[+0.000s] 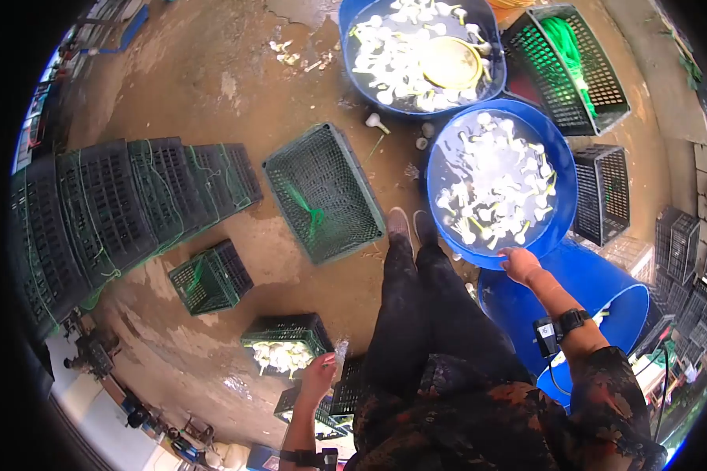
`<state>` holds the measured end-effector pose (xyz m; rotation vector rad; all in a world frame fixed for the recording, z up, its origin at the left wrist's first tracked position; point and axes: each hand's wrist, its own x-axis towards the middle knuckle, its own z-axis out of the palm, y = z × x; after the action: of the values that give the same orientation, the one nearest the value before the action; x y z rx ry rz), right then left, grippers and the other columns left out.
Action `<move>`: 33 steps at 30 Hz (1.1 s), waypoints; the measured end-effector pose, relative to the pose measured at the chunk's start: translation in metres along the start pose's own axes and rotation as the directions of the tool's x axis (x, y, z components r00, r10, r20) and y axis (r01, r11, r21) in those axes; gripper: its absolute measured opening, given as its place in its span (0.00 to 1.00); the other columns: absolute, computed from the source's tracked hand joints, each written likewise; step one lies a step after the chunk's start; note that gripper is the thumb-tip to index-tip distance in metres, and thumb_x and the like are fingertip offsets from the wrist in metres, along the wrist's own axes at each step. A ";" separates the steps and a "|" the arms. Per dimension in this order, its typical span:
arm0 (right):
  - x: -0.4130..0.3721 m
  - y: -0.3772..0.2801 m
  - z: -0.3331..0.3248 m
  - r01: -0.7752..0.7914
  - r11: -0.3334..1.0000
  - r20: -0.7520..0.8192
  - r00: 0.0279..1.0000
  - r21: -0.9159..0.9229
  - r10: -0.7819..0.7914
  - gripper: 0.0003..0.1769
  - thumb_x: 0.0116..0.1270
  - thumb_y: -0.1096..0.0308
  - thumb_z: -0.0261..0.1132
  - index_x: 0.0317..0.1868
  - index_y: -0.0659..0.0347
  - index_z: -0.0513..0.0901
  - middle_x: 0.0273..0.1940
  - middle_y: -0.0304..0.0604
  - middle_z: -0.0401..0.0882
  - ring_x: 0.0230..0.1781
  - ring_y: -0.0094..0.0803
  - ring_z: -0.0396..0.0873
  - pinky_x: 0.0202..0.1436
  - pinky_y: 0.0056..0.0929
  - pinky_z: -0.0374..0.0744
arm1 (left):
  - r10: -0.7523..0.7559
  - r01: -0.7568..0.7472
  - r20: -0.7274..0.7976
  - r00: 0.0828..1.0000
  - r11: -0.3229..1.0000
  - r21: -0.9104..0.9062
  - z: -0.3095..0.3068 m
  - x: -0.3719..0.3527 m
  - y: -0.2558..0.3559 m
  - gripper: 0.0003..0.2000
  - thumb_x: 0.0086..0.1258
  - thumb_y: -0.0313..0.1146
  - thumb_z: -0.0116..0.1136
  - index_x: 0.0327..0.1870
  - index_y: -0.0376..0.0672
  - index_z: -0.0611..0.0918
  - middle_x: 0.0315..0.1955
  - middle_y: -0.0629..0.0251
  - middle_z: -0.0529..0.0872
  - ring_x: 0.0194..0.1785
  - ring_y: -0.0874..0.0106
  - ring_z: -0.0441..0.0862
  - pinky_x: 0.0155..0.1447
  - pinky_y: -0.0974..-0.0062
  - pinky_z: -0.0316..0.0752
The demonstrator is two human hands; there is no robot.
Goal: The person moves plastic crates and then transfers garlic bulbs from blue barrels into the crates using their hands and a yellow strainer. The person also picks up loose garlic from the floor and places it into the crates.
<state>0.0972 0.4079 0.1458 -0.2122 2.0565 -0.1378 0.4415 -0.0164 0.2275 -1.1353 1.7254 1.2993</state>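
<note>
My right hand (518,264) is at the near rim of a round blue tub (567,200), fingers loosely bent and nothing visible in them. White garlic bulbs (479,184) with short stems float in the water of that tub. On the other side of my body, my left hand (318,375) hangs with fingers loosely apart, holding nothing that shows. It is nearest to a dark crate (310,326) of garlic bulbs (281,357). A big green crate (322,196) stands on the floor in front of my feet, a green cord inside it.
Farther off, another blue tub (346,51) holds garlic and a yellow basin (452,63). A blue barrel (605,294) lies on its side at right. Stacked crates (106,204) line the left. One loose bulb (374,120) rests on the wet floor (204,102). A black crate (605,110) holds green netting.
</note>
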 end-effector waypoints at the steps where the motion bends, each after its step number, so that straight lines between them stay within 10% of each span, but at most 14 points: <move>1: 0.009 -0.009 -0.009 0.002 1.000 0.003 1.000 0.002 -0.002 0.17 0.60 0.63 0.60 0.51 0.52 0.78 0.45 0.50 0.80 0.48 0.46 0.77 0.52 0.39 0.74 | -0.018 0.018 -0.029 0.999 1.000 -0.008 -0.002 0.007 0.007 0.16 0.65 0.29 0.56 0.54 0.36 0.75 0.40 0.63 0.81 0.32 0.79 0.78 0.35 0.81 0.76; 8: 0.054 -0.074 -0.071 0.103 0.994 -0.056 0.993 0.031 -0.101 0.17 0.59 0.66 0.59 0.51 0.53 0.78 0.43 0.52 0.80 0.45 0.47 0.78 0.51 0.40 0.75 | 0.194 -0.191 -0.058 0.979 0.980 0.057 -0.023 0.086 0.044 0.16 0.66 0.29 0.55 0.53 0.36 0.75 0.39 0.63 0.81 0.32 0.79 0.78 0.36 0.81 0.75; 18: 0.273 -0.181 -0.082 0.233 0.970 -0.133 0.961 -0.072 -0.241 0.18 0.58 0.69 0.60 0.51 0.54 0.77 0.51 0.50 0.72 0.52 0.44 0.74 0.53 0.39 0.75 | 0.118 -0.119 0.010 0.993 0.982 0.144 -0.034 0.228 0.080 0.15 0.62 0.31 0.58 0.50 0.40 0.78 0.42 0.55 0.83 0.39 0.68 0.83 0.44 0.74 0.77; 22: 0.401 -0.193 -0.060 0.152 0.939 0.000 0.987 -0.309 -0.160 0.17 0.62 0.65 0.57 0.52 0.54 0.76 0.52 0.50 0.72 0.54 0.40 0.72 0.54 0.40 0.74 | -0.044 0.045 0.010 0.999 0.989 -0.137 -0.015 0.312 0.099 0.15 0.64 0.29 0.56 0.51 0.39 0.77 0.42 0.59 0.82 0.38 0.74 0.82 0.42 0.77 0.77; 24: 0.479 -0.170 -0.022 -0.203 0.892 -0.195 0.972 -0.403 0.134 0.28 0.57 0.69 0.62 0.60 0.49 0.69 0.61 0.47 0.61 0.61 0.52 0.63 0.57 0.49 0.68 | -0.078 0.084 0.032 0.996 0.942 -0.325 -0.002 0.336 0.106 0.15 0.65 0.27 0.54 0.53 0.38 0.75 0.44 0.59 0.81 0.38 0.75 0.81 0.43 0.77 0.78; 26: 0.578 -0.081 0.041 -0.158 0.908 -0.661 0.734 -0.387 -0.155 0.37 0.55 0.62 0.66 0.65 0.47 0.61 0.65 0.49 0.55 0.63 0.56 0.58 0.61 0.57 0.61 | -0.146 0.159 0.066 0.987 0.869 -0.469 0.014 0.353 0.095 0.15 0.66 0.25 0.52 0.54 0.38 0.74 0.46 0.58 0.79 0.38 0.74 0.81 0.45 0.76 0.78; 28: 0.594 -0.078 0.017 -0.133 0.974 -0.283 0.956 -0.183 0.077 0.43 0.49 0.55 0.70 0.65 0.46 0.60 0.66 0.52 0.52 0.64 0.58 0.55 0.63 0.58 0.57 | -0.223 0.243 0.099 0.970 0.845 -0.476 0.032 0.359 0.080 0.15 0.66 0.25 0.51 0.54 0.37 0.74 0.46 0.57 0.80 0.38 0.74 0.81 0.45 0.76 0.78; 33: 0.584 -0.127 0.020 -0.152 0.775 -0.216 0.976 -0.614 0.020 0.32 0.53 0.61 0.65 0.60 0.49 0.67 0.58 0.54 0.62 0.61 0.55 0.61 0.57 0.51 0.67 | -0.313 0.364 0.188 0.931 0.826 -0.430 0.065 0.349 0.067 0.14 0.66 0.26 0.52 0.53 0.37 0.75 0.44 0.56 0.81 0.39 0.73 0.81 0.45 0.75 0.79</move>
<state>-0.1449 0.1613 -0.3420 -0.5322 2.2447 0.6296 0.2476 -0.0284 -0.0767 -1.5240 1.0862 1.5455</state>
